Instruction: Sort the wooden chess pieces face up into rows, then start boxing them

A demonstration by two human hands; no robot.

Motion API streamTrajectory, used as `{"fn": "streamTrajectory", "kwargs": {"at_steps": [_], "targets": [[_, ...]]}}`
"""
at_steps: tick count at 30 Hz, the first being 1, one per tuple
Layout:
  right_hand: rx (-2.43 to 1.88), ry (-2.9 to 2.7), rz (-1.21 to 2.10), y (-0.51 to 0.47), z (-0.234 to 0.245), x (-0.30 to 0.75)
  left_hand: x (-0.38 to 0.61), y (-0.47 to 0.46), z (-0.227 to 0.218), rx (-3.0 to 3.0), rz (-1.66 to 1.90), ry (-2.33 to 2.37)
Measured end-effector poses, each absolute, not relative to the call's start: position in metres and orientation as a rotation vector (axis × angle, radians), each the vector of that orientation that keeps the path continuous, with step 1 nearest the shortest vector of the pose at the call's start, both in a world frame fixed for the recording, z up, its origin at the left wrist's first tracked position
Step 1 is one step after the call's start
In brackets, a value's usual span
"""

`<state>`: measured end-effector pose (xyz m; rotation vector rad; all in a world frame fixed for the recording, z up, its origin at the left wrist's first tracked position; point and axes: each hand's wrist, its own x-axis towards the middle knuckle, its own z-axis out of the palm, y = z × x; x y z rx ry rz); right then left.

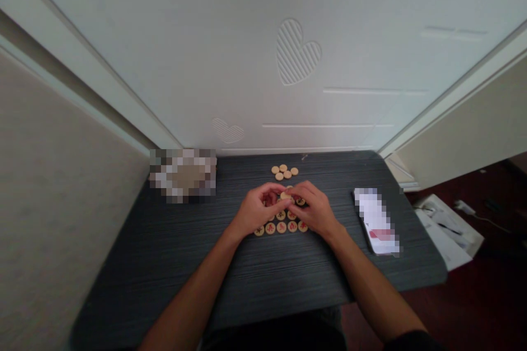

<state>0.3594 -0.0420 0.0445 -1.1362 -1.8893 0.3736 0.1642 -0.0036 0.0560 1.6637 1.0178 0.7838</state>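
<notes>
My left hand (257, 209) and my right hand (312, 207) meet above rows of round wooden Chinese chess pieces (281, 227) with red and black characters. Between their fingertips is one pale chess piece (285, 196), its visible face plain. Both hands are closed, fingers curled and thumbs almost touching. Under and between my hands, more pieces show in part, among them a black-marked piece (300, 201) beside my right fingers. The rest of the rows is hidden by my palms. Farther back lies a loose cluster of light pieces (287, 174), apart from both hands.
A dark wood-grain table (173, 274) stands against a white panel (247, 66) with raised hearts. At the back left sits a blurred-out object (187, 175). A phone (376, 225) lies on the right. Beyond the right edge, an open white box (448, 227) holds cables.
</notes>
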Motion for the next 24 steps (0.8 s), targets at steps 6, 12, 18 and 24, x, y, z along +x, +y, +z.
{"fn": "streamTrajectory", "kwargs": {"at_steps": [6,12,18,24], "targets": [[-1.169,-1.873,0.395,-0.0427,0.0448,0.3566,0.1656,-0.0033,0.0582,1.642,0.763,0.994],[-1.168,-1.882,0.405,-0.0432,0.0474,0.3541,0.1670,-0.0039,0.0587,1.565,0.784,0.962],[-1.172,-1.875,0.460,-0.0434,0.0487,0.3520,0.1666,-0.0035,0.0581,1.550,0.769,1.033],[-1.174,-1.859,0.461,-0.0426,0.0464,0.3529,0.1679,-0.0035,0.0544,1.523,0.783,0.970]]}}
